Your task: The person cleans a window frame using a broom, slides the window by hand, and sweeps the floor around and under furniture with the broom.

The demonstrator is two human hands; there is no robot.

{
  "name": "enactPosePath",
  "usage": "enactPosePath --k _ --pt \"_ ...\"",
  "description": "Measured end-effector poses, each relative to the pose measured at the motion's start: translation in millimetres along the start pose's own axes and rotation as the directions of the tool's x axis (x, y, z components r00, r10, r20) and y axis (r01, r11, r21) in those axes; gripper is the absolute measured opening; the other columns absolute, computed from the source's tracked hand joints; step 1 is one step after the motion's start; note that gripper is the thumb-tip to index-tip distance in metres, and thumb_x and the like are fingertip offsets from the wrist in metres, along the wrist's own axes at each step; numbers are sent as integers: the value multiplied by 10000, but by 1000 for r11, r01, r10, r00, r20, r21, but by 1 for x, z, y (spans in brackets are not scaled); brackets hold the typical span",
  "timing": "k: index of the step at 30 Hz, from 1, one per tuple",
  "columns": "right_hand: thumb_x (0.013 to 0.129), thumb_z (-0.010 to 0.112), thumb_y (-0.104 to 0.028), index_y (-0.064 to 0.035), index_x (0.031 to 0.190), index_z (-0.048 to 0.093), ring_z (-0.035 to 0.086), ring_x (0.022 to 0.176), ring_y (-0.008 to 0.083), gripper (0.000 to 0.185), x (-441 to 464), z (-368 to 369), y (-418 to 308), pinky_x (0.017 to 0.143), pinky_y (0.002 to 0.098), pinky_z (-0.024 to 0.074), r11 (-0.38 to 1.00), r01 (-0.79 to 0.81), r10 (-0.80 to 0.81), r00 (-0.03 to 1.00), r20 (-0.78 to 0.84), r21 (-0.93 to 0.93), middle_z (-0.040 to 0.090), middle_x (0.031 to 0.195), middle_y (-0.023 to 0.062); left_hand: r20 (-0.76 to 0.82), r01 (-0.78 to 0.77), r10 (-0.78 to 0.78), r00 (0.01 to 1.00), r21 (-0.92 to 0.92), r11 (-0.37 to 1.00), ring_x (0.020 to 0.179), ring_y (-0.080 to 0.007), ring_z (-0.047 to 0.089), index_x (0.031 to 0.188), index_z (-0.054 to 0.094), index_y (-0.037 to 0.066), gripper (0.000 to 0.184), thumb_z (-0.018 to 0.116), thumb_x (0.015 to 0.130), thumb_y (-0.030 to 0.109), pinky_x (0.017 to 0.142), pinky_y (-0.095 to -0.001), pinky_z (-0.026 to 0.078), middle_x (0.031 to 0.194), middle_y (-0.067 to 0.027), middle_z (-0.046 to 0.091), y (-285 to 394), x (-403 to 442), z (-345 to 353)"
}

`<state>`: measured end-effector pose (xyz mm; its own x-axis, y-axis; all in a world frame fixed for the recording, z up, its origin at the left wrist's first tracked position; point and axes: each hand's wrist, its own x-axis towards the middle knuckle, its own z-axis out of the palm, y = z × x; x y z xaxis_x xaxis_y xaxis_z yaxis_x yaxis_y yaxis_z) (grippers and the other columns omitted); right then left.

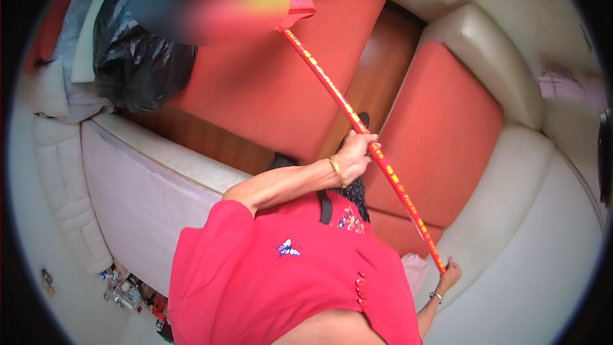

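Note:
A red broom handle point(332, 92) with yellow lettering slants from upper left to lower right in front of me. My left hand point(355, 156), with a gold bangle at the wrist, is closed around its middle. My right hand point(451, 273), wearing a silvery bracelet, grips the lower end. At the far end, the broom head point(300, 7) with pink bristles is raised over a red cushioned surface point(268, 96). A smeared patch hides part of the area left of the bristles.
A black plastic bag point(143, 64) sits at the upper left. Pale sofa sections point(140, 182) run along the left, and a red-cushioned seat point(440, 134) with a cream armrest point(491, 57) stands right. Wooden floor point(377, 64) shows between. Small clutter point(128, 294) lies lower left.

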<state>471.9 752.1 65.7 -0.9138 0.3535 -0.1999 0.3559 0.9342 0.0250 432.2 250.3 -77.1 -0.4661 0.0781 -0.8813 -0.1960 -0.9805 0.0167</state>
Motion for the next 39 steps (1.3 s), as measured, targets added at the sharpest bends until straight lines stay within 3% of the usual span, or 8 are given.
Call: enactPosePath --k 13,19,28,30,31,35,37,39 --pt "864 550 -363 -32 611 533 299 414 198 417 163 -27 -163 404 369 270 941 332 -336 908 -250 -60 412 465 106 -86 -174 156 984 -266 948 628 -207 454 853 426 51 133 438 924 163 605 -349 432 708 -81 455 31 200 105" --pt "862 515 -400 17 622 509 344 464 259 481 217 -89 -64 469 422 296 979 -7 -36 978 -204 -205 441 517 150 -106 154 -177 978 -195 969 627 -225 485 862 425 48 65 475 884 82 601 -381 474 733 -93 483 -104 207 146" --pt "821 552 -326 31 551 433 312 409 198 463 257 -68 -35 414 394 260 991 -134 134 986 94 -5 344 448 69 -34 233 -230 973 149 961 743 -188 571 941 389 87 203 555 835 36 702 -364 511 837 -48 517 -23 179 238" --pt "872 524 -318 -34 688 643 480 471 274 358 270 -66 -41 466 406 372 753 526 -529 841 112 -394 561 561 141 -47 176 -171 984 135 975 762 -174 556 955 381 93 227 561 826 41 700 -337 497 838 -45 509 -6 192 258" --pt "872 524 -318 -34 688 643 480 471 274 358 271 -72 -65 466 406 372 749 535 -537 836 115 -391 561 561 141 -49 169 -164 985 129 977 762 -174 556 955 381 93 227 561 826 41 700 -337 497 838 -45 509 11 188 269" --pt "865 547 -209 -22 791 668 522 499 236 235 298 -75 -165 456 354 412 965 192 -138 951 276 -179 593 598 135 -20 58 -56 998 149 987 746 -161 550 958 380 108 250 574 813 48 678 -324 498 834 -42 496 56 201 293" --pt "844 540 -375 -49 525 406 309 325 135 476 336 -63 -190 317 308 226 929 -357 273 840 469 98 342 429 14 -29 -24 29 999 166 986 725 -157 546 961 375 115 267 568 801 25 639 -320 501 843 -49 489 86 211 304" --pt "868 499 -444 -112 533 379 305 285 91 487 352 -51 -235 273 232 193 950 -291 196 837 511 113 342 428 -13 -95 -112 119 988 70 991 678 -166 538 979 367 97 274 536 791 -10 579 -320 486 822 -55 472 117 230 314"
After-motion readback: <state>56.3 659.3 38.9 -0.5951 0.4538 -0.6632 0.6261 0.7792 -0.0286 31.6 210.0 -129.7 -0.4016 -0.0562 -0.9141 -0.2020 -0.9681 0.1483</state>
